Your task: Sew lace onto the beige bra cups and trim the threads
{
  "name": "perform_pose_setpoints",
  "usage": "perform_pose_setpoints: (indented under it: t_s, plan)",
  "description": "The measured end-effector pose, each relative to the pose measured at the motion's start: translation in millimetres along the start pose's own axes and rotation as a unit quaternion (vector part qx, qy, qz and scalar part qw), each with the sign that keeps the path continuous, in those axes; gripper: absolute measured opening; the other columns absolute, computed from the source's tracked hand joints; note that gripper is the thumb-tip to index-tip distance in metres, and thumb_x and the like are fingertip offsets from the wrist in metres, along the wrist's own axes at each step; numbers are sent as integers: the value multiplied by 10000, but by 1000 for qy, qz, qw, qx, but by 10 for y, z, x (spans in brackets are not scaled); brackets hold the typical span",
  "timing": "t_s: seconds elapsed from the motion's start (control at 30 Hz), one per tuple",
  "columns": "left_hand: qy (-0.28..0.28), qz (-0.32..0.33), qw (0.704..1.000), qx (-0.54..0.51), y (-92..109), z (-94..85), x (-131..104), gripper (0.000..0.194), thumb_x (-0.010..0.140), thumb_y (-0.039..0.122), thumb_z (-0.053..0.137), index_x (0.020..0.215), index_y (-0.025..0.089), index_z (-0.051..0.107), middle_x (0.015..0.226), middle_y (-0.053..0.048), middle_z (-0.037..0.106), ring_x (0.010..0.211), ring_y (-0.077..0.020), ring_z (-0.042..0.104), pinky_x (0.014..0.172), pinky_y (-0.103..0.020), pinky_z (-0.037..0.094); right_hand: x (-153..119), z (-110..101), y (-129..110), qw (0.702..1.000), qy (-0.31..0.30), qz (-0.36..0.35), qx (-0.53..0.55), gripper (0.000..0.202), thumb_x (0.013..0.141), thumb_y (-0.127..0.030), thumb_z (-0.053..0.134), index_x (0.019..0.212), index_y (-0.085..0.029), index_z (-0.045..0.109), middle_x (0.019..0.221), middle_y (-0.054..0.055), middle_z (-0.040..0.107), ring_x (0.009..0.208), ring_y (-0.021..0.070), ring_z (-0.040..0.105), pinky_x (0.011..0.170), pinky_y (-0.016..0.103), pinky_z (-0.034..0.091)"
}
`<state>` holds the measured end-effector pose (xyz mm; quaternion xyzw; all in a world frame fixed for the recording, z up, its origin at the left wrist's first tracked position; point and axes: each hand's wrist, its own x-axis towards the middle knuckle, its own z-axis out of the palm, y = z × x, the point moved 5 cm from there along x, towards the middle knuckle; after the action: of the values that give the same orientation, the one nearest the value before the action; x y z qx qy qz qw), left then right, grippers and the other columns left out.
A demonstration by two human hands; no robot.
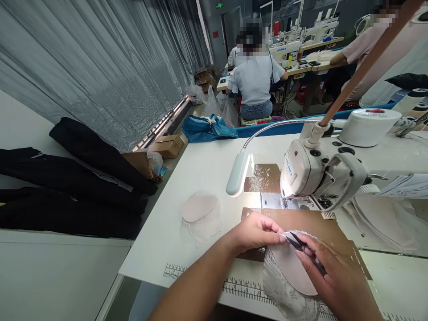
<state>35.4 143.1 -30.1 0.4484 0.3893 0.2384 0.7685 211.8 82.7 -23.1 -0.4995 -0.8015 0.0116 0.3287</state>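
Observation:
My left hand pinches the upper edge of a white lace piece with a smooth pale oval panel on it. My right hand is closed round small dark thread snips, whose blades lie at the same edge, close to my left fingertips. The lace hangs down over the table's front edge and printed ruler. Just behind my hands stands a white sewing machine, its needle area partly hidden by the machine head. Another pale oval piece with sheer fabric lies to the left.
A lamp on a bent metal neck hangs over the white table. Brown covering surrounds the machine plate. More pale pieces lie at right. Dark garments lie at far left. Beyond, a person sits at another machine.

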Motion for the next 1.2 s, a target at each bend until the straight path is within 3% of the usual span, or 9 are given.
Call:
perform_pose_setpoints:
  t_s: [0.4, 0.9, 1.2]
  plan:
    - [-11, 12, 1000, -10, -4, 2, 4, 388, 642, 407, 877, 842, 99, 754, 766, -57, 667, 708, -122, 563, 708, -267, 428, -28, -18, -13, 1000, 2, 13, -9, 306, 938, -357, 520, 1211, -240, 593, 1062, 43, 757, 870, 200, 746, 712, 266, 613]
    - [-11, 9, 1000, -6, 24, 32, -11, 402, 632, 434, 876, 822, 102, 753, 777, -64, 676, 752, -144, 588, 792, -308, 456, 13, -19, -71, 997, 26, -49, -53, 293, 974, -333, 488, 1208, -171, 558, 1038, 91, 754, 880, 198, 739, 743, 282, 594]
    - [-27, 5, 1000, -8, 4, 48, -12, 415, 644, 452, 869, 826, 102, 739, 792, -53, 675, 742, -129, 584, 771, -281, 449, 54, -54, -142, 997, 48, -41, -52, 267, 1000, -334, 437, 1170, -178, 571, 985, 88, 762, 848, 201, 737, 745, 291, 576]
